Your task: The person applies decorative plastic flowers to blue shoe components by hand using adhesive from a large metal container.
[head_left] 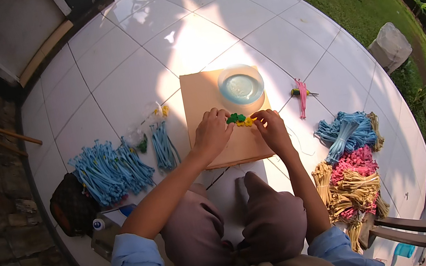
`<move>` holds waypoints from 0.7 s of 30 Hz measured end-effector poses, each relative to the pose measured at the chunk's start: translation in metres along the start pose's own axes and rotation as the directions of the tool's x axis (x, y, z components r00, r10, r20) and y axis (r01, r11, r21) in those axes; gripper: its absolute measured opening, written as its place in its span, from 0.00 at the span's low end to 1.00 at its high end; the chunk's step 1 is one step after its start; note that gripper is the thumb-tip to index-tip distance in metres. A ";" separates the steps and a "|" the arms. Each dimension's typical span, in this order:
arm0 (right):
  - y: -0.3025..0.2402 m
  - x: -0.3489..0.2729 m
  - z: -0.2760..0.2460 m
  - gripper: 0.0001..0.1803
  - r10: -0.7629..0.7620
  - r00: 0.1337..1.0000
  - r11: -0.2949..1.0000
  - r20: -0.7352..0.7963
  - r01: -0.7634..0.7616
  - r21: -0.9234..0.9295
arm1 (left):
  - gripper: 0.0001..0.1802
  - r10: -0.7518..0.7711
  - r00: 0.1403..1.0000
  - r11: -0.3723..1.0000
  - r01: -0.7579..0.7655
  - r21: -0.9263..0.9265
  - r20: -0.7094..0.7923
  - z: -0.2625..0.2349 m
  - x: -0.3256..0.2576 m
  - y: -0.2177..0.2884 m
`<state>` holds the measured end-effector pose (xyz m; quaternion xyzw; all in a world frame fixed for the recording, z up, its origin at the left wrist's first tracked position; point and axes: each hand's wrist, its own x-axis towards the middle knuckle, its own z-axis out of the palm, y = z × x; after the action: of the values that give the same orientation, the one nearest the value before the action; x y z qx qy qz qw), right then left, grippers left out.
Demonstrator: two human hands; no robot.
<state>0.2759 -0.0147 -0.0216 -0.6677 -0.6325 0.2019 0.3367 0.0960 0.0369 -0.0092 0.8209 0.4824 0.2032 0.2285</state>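
Both the left hand [212,133] and the right hand [272,129] pinch a small green-and-yellow piece [240,120] over the cardboard sheet [201,101], its exact shape too small to make out.

A small green and yellow piece [240,120] is pinched between the fingertips of the left hand [212,133] and the right hand [272,129]. It is held low over a tan cardboard sheet [202,106] lying flat on the tiled floor.
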 end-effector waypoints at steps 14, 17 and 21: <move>0.017 0.068 -0.002 0.09 -0.234 0.956 0.971 -0.175 0.220 -0.095 | 0.08 -0.202 0.965 0.877 0.255 -0.408 0.170 0.002 0.016 -0.008; 0.011 0.071 -0.006 0.09 -0.278 0.959 0.946 -0.055 0.264 -0.186 | 0.06 -0.287 0.958 0.738 0.215 -0.640 -0.009 0.011 0.020 -0.014; 0.008 0.068 -0.005 0.13 -0.301 0.953 0.910 0.044 0.301 -0.287 | 0.06 -0.386 0.922 0.507 0.190 -0.841 -0.025 0.016 0.024 -0.016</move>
<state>0.2924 0.0511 -0.0132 -0.6045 -0.7503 0.0523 0.2625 0.1047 0.0620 -0.0291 0.4987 0.4820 0.4486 0.5637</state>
